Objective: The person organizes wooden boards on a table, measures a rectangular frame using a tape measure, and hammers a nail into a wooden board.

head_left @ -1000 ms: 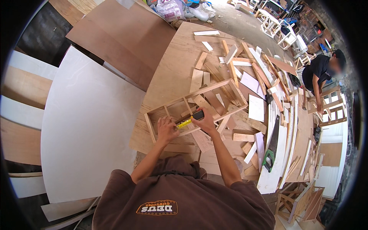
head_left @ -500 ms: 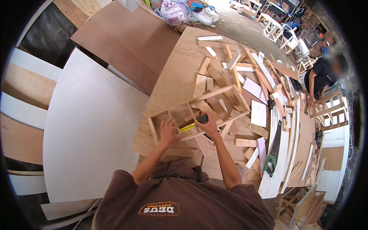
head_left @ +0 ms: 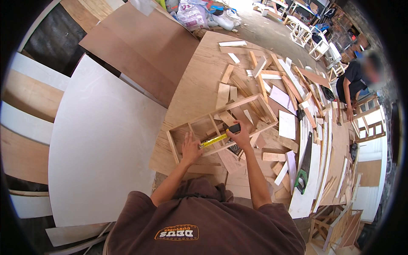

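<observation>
A light wooden frame [head_left: 182, 128] with crosspieces lies tilted over offcuts on the plywood table in front of me. My right hand [head_left: 240, 136] is closed round the black case of a tape measure [head_left: 233, 128]. Its yellow blade [head_left: 213, 140] runs out to the left, across the frame's near side. At the blade's end is my left hand [head_left: 191, 148], its thumb side against the tape and its fingers reaching over the frame near a crosspiece. The exact grip of the left fingertips is hard to make out.
Wood offcuts [head_left: 238, 90] lie heaped across the table. A green-handled handsaw [head_left: 301, 180] rests on long white boards at the right. A large white panel [head_left: 102, 148] stands to my left. Across the table, a person in dark clothing [head_left: 350, 83] reaches toward a slatted wooden piece [head_left: 369, 123].
My right hand has moved right with the tape case, and more yellow blade shows. My left hand has shifted slightly right. The person at right has reached lower.
</observation>
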### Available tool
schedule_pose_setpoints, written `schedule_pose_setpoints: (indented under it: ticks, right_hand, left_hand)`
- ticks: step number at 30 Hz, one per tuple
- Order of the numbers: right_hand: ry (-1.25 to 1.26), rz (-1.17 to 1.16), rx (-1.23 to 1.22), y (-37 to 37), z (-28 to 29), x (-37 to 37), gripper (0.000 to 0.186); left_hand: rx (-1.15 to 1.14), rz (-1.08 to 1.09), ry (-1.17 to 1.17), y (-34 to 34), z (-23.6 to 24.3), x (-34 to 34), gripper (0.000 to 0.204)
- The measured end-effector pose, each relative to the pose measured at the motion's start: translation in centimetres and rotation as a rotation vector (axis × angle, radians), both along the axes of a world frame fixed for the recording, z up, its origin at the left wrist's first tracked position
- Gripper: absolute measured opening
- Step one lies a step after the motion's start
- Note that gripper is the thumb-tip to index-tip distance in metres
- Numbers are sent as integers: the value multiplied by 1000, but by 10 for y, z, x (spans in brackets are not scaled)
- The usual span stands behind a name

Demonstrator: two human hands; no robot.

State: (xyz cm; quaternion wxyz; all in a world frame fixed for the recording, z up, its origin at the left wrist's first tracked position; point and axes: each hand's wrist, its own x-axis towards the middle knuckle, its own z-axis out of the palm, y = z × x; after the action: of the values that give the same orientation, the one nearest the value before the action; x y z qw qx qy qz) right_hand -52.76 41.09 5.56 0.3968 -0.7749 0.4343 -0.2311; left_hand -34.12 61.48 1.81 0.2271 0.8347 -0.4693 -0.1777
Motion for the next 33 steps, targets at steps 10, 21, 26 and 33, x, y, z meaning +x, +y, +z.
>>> schedule_pose_setpoints:
  ticks: [10,21,26,33]
  right_hand:
    - [-54,-27,-72,1,-12,-8,65]
    - [-49,-62,28,13,-5,-2,65]
    - [-132,-68,-80,14,-2,-12,63]
    - [-537,-297,160,107,54,-53,51]
  left_hand:
    - [48,-31,26,-3,0,1,30]
    - [30,-18,6,8,-2,6,29]
    - [-37,-13,-128,3,7,-2,30]
    - [-423,-110,191,24,71,-1,38]
